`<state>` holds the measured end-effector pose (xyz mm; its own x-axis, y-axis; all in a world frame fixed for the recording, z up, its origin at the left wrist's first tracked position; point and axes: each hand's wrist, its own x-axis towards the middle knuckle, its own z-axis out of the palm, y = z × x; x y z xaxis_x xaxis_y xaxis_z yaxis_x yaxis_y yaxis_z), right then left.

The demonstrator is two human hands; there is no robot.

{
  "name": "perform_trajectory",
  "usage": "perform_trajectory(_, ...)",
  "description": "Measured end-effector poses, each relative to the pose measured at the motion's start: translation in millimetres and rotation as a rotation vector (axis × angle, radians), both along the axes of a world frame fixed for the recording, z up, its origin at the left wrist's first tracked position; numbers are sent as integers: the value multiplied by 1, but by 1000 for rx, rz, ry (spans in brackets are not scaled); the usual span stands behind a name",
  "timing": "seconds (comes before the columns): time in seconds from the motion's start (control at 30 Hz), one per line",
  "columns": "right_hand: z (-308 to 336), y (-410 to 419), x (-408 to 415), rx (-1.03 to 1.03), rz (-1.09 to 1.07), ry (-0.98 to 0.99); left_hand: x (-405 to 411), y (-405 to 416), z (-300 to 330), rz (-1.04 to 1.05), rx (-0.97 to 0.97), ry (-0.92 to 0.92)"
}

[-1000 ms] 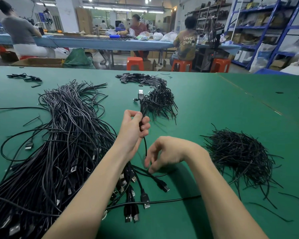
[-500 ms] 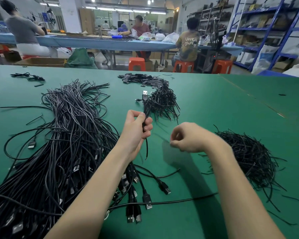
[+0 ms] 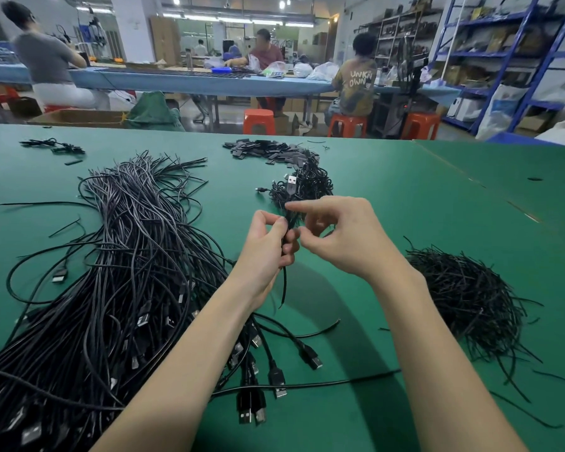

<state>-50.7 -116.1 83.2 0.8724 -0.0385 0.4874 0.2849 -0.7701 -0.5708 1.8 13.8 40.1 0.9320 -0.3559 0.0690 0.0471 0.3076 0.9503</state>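
My left hand (image 3: 265, 252) grips a folded black USB cable (image 3: 290, 220) upright above the green table (image 3: 405, 207). The cable's silver plug (image 3: 291, 183) sticks up past my fingers and a loose tail (image 3: 284, 288) hangs below my fist. My right hand (image 3: 343, 236) is right against the left one, with its index finger and thumb pinching the top of the folded cable. Whether a thin tie sits between those fingers is too small to tell.
A large heap of loose black USB cables (image 3: 128, 288) covers the left of the table, with plugs (image 3: 252, 406) spilling toward me. A mound of short black ties (image 3: 463, 298) lies at right. Bundled cables (image 3: 313, 181) and flat black strips (image 3: 268, 151) lie beyond my hands. People work at a far bench.
My right hand rose from the table near the loose cables, swung right, then came in to meet the cable held in my left hand. My left hand kept its grip.
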Motion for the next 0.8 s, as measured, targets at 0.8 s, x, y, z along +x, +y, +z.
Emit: perform_trajectory(0.8,-16,-10,7,1208,142,418,-5,-3,6,-110,-153,26)
